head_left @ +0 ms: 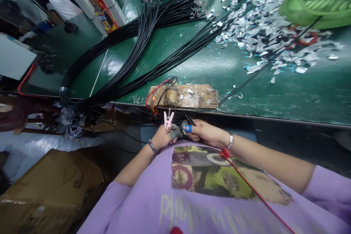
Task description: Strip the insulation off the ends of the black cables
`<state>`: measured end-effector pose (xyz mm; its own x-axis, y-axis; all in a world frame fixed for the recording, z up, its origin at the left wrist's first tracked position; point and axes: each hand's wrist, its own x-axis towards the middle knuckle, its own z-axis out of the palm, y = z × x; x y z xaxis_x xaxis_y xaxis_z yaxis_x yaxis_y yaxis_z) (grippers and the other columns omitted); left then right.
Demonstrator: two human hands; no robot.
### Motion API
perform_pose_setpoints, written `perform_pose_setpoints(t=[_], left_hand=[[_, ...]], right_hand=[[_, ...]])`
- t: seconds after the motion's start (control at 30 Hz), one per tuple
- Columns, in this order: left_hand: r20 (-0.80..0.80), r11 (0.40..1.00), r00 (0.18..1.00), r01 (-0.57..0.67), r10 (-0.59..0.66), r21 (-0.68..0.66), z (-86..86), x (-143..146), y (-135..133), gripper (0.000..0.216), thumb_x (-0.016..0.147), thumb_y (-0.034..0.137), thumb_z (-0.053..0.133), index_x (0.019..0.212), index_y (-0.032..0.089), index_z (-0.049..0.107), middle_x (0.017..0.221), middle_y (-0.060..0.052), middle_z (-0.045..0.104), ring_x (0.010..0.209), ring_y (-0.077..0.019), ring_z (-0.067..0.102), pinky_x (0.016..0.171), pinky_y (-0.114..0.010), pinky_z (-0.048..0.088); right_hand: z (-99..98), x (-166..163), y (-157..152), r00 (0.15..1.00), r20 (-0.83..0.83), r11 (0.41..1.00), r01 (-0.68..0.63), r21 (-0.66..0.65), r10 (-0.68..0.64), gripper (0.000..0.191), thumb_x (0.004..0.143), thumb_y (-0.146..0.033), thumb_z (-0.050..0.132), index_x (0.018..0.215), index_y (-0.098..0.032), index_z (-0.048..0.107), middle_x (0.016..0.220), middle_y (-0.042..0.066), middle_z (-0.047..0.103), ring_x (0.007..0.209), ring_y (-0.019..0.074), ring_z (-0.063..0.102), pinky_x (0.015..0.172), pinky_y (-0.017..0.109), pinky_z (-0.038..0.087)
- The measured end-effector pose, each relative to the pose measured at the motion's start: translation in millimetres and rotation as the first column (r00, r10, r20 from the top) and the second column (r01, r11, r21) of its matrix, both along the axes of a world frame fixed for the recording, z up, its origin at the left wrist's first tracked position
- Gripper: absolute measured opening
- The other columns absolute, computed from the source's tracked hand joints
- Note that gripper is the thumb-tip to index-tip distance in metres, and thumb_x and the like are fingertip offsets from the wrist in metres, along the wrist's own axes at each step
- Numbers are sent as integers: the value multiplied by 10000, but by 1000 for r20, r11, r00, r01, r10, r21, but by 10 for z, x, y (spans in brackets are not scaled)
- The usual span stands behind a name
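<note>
A green table (246, 97) spreads out beyond and to both sides of a wooden board (200, 95) at its near edge. Nearer than the board, the person's purple shirt (142, 190) carries pale lettering, too blurred to read surely. Black cables (79, 60) curve in thick bundles to the board's left and beyond it. Far to the board's upper left, a yellow packet (106, 22) bears print that cannot be made out.

The right hand (207, 132) and left hand (161, 137) meet just nearer than the board, wrists angled inward. The right is closed on a dark slender tool (189, 119), whose long axis slants forward and left, towards the board. The left's fingers are bent; what they grip cannot be told. A pink clip (168, 120) rises beside them, prongs pointing boardwards.
</note>
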<state>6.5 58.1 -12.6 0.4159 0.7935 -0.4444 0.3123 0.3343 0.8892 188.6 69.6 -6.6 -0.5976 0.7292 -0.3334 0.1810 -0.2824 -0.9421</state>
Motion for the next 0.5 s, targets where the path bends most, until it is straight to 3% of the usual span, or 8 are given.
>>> perform_pose_setpoints(t=[0.1,0.13,0.17,0.23,0.27,0.37,0.43,0.5], left_hand=[[-372,979,928,89,-14,183,31,53,2,265,746,397,568,610,173,527,494,19,486,476,-104,449,485,-218,334],[-496,959,868,158,-20,237,56,68,-1,185,725,335,579,628,182,542,522,8,512,513,-122,478,500,-226,337],[-590,936,807,221,-19,273,83,78,-3,114,702,291,587,654,191,560,552,-2,539,549,-139,502,512,-234,339],[-649,912,760,269,-3,311,125,81,4,69,687,271,585,703,203,582,596,-13,572,596,-158,529,530,-242,347],[-608,920,794,234,6,314,133,73,15,95,705,296,571,714,203,583,600,-12,575,594,-154,529,532,-240,352],[-263,989,964,66,-29,132,85,24,68,292,745,456,531,677,173,549,522,8,522,482,-110,473,494,-225,356],[-16,994,997,71,-72,-78,14,-8,104,407,686,555,577,636,156,520,470,25,481,414,-84,426,458,-216,348],[63,980,994,103,-94,-169,-49,-23,120,454,614,586,639,611,150,510,451,34,470,394,-72,408,439,-210,338]], right_hand=[[16,-8,37,919,376,944,-11,329,-120,107,779,-264,532,716,-182,503,654,33,568,589,141,505,555,248,370],[24,-13,49,868,479,919,-75,387,-131,18,738,-181,543,742,-171,529,722,69,606,649,164,540,588,258,379],[32,-19,61,821,553,901,-124,417,-142,64,705,-128,543,760,-161,547,758,93,623,681,182,555,604,265,381],[43,-33,83,794,586,900,-128,417,-159,71,695,-124,537,754,-158,559,719,88,622,662,185,555,590,264,381],[46,-39,90,842,519,928,-65,367,-146,18,714,-175,542,725,-168,555,658,61,601,623,173,538,565,256,380],[40,-47,83,975,199,990,71,119,-94,289,787,-462,470,606,-238,442,458,-55,408,446,119,381,444,238,341],[32,-46,59,1000,9,999,14,-37,-13,408,778,-614,391,578,-262,335,426,-104,256,390,95,248,389,231,283],[24,-38,44,997,-70,994,-34,-100,27,445,763,-646,399,583,-252,297,442,-110,213,387,82,208,391,224,254]])
